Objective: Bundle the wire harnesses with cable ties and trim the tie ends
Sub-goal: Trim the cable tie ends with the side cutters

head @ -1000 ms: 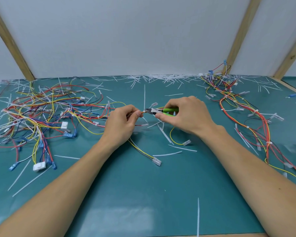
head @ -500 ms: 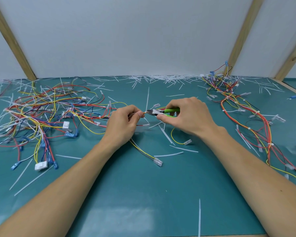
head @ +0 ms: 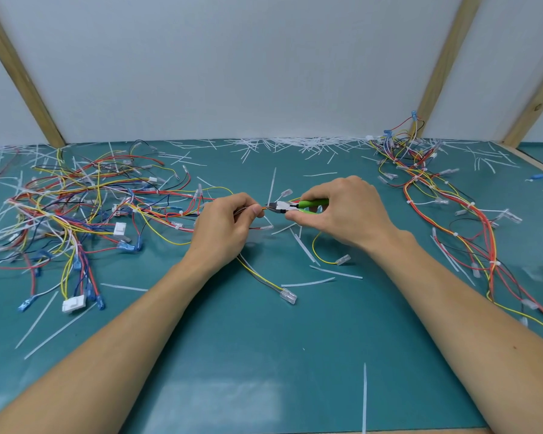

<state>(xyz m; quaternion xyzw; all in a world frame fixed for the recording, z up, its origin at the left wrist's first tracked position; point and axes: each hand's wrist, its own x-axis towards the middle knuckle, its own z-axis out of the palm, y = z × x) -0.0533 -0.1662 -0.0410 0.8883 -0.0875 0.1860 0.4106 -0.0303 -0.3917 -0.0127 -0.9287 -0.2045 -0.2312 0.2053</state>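
Closest to the camera there's a smooth teal mat (head: 264,355) with a faint glare patch, plus a lone thin white tie offcut (head: 364,399) lying straight at about 5 o'clock. A bit further in, a yellow and dark wire pair ends in a clear plastic connector (head: 288,297), and flat white trimmed strips (head: 308,282) are scattered around it. Mid-table, the left hand (head: 224,228) is curled, thumb and fingers pinching a thin wire bundle (head: 261,208) right at dead center. The right hand (head: 342,211) is wrapped around green-handled flush cutters (head: 290,205), fingers clenched on the grips, metal nose touching the bundle just beside the left thumb. Can't tell if the blades are fully closed. At 9 o'clock sits a messy loose tangle of harnesses (head: 76,208), red, yellow, blue, white, with blue terminals. At 2 o'clock is a tidier tied harness run (head: 470,211). Along the far edge at 12, a drift of white clippings (head: 295,144) against the plain wall.
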